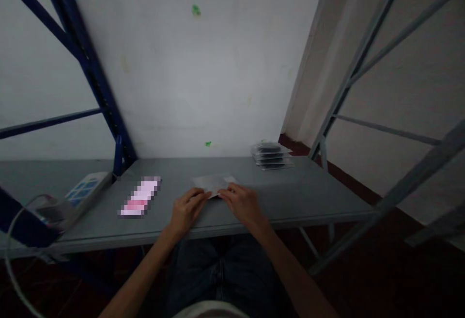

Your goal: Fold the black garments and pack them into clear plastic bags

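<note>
Pale, thin and partly see-through, a flat sheet (213,182) lies on the grey flat counter (298,194), near the middle of its front edge. Both hands are at the side of the sheet closest to the person. The left hand (188,207) has its thumb and fingers drawn together on the near left part of the sheet. The right hand (242,202) pinches the near right part in the same way, fingers curled and bunched close to the thumb. The hands are near each other, with a small gap between them, and the sheet spreads from their fingertips toward the back edge.

At the back right corner of the counter sits a stack of thin, clear-edged flat packets with dark middles (271,156), its layers unevenly aligned. Toward the left end lies a pink and white oblong item (141,197), blurred into squares, well apart from the left hand. Farther left, by the blue metal rack post (96,78), is a long white box with blue panels (86,192); a pale cable (11,260) curves down at the far left. Behind the back edge stands a white wall with green marks (218,75).
</note>
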`<state>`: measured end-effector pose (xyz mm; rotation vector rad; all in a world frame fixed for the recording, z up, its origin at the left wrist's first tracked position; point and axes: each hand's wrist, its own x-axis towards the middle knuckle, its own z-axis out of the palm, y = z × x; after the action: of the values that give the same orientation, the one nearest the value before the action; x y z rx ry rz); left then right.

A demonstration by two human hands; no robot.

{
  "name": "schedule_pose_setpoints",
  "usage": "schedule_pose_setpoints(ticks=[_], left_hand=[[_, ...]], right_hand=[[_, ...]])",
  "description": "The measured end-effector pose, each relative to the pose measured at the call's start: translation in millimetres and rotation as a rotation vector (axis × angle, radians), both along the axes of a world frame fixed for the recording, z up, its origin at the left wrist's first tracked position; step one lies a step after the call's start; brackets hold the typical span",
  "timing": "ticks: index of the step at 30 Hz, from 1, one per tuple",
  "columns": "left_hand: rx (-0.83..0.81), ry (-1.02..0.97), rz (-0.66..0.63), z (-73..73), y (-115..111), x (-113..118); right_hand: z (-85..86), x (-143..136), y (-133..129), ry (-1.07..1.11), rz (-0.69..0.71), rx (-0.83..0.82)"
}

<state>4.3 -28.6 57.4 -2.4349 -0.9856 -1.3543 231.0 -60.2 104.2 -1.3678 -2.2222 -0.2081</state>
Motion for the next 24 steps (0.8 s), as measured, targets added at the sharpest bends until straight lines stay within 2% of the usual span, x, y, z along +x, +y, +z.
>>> schedule_pose_setpoints(ticks=[8, 15, 19, 24], left_hand=[[-0.117, -0.141, 0.019, 15.9, 1.8, -5.4], [-0.204, -0.291, 0.068, 13.3, 8.4, -12.9], [-0.34, -0.293, 0.094, 3.3, 14.8, -16.7], [-0.436, -0.105, 0.141, -13.0, 24.0, -21.8]], right_hand=[[1.7, 41.8, 18.0, 0.004, -0.138, 0.041], [9.6, 95.5, 25.3, 0.047, -0.339, -0.009], [10.1, 146.7, 22.9, 0.012, -0.542, -0.093], [-15.1, 228.8, 7.5, -0.05, -0.744, -0.362]])
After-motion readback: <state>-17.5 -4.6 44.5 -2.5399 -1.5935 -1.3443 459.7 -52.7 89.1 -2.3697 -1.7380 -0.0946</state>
